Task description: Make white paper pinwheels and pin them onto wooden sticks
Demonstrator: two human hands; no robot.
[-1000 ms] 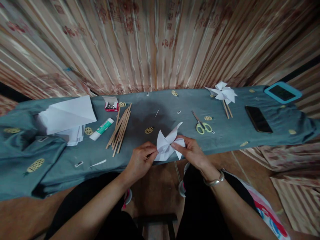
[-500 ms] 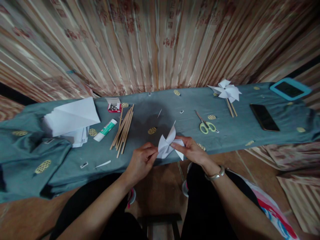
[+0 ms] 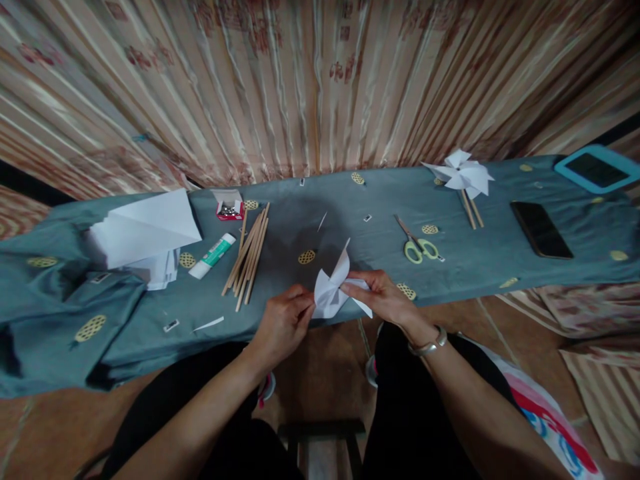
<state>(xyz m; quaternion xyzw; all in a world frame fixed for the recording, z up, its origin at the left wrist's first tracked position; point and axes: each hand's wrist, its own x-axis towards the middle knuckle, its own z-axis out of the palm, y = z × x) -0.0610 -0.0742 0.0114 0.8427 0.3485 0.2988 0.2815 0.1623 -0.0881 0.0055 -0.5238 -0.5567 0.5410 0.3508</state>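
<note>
A white paper pinwheel (image 3: 330,293) with curled blades is held between both hands over the front edge of the cloth-covered table. My left hand (image 3: 286,323) is closed, thumb and fingers pinching the pinwheel's left edge. On the other side my right hand (image 3: 383,293), with a silver bangle at its wrist, grips the pinwheel, its thumb pressed near the centre. Left of the hands lies a bundle of thin wooden sticks (image 3: 250,257). Green-handled scissors (image 3: 419,248) lie beyond my right hand.
A glue stick (image 3: 213,256), a small red box (image 3: 230,208) of metal bits and white paper sheets (image 3: 150,230) are on the left. Finished-looking pinwheels on sticks (image 3: 463,177), a black phone (image 3: 541,229) and a blue-framed tablet (image 3: 597,170) lie right. A curtain (image 3: 300,87) hangs behind the table (image 3: 350,213).
The view has shifted slightly, so the things on the right sit a little further right. Both hands keep nearly the same hold on the paper pinwheel.
</note>
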